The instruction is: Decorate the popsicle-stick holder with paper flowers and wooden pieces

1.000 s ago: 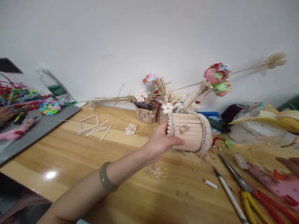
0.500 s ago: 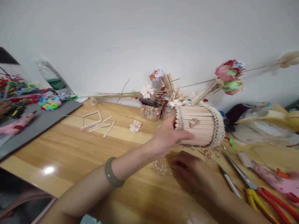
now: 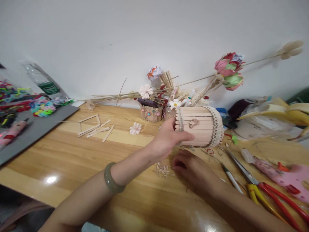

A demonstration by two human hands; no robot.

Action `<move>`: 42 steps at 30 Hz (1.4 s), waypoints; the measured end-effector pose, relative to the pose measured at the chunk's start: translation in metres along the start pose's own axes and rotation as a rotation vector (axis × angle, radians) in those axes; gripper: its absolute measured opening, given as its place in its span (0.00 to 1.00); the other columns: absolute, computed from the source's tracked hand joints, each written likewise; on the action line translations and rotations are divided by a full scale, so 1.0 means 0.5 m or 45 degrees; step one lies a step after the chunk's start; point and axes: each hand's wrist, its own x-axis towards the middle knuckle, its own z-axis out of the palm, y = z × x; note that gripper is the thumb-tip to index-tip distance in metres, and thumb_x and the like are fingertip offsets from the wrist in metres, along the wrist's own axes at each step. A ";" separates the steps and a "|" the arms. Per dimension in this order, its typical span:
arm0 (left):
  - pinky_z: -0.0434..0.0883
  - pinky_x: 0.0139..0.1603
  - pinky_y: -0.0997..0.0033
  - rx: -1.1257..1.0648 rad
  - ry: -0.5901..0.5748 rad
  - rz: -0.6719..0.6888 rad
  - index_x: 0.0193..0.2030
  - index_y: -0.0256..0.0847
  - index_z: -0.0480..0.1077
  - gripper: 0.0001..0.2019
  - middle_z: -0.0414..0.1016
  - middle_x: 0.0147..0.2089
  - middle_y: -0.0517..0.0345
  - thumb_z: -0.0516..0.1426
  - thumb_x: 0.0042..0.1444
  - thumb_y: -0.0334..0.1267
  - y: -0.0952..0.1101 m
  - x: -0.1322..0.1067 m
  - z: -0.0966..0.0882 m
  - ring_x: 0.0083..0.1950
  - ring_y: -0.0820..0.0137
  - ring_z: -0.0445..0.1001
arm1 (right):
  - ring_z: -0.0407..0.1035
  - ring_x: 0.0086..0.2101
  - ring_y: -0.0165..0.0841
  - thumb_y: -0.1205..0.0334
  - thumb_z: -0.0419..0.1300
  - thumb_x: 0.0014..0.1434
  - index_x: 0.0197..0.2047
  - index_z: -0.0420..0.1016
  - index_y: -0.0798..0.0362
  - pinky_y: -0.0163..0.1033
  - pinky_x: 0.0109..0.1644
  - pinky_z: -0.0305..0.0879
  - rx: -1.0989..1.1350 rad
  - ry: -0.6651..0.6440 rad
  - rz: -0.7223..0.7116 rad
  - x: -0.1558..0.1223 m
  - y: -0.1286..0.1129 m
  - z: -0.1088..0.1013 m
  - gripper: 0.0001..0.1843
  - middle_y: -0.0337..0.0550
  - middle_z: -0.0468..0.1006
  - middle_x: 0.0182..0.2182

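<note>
My left hand (image 3: 166,137), with a green bangle at the wrist, grips a round craft-stick pot (image 3: 202,125) lying sideways in the air. Its thumb lies along the sticks; the other fingers are behind or inside the rim. Silvery trim circles the near end, lace the far end, and a small petal-shaped ornament (image 3: 193,123) sits on the side. Below the pot, my right hand (image 3: 187,164) rests low over the table with curled fingers; whether anything is in them is hidden. Small wooden petal-like pieces (image 3: 163,169) lie just left of it.
Scissors (image 3: 248,175), a white pen-like tool (image 3: 233,178) and a pink glue gun (image 3: 287,177) lie at right. Loose craft sticks (image 3: 95,127) and a white flower (image 3: 135,128) are at left. A decorated stick box (image 3: 151,112) and paper flowers (image 3: 229,69) stand by the wall.
The view has turned slightly right, so everything appears further left. My left hand still holds the pot, and my right hand stays low by the wooden pieces.
</note>
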 end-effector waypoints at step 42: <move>0.68 0.40 0.75 0.080 -0.052 -0.076 0.41 0.39 0.70 0.22 0.78 0.39 0.60 0.62 0.35 0.23 -0.043 -0.037 0.026 0.37 0.74 0.73 | 0.65 0.35 0.31 0.72 0.56 0.58 0.36 0.70 0.51 0.38 0.37 0.63 -0.444 1.031 -0.538 -0.078 -0.034 -0.167 0.07 0.41 0.72 0.34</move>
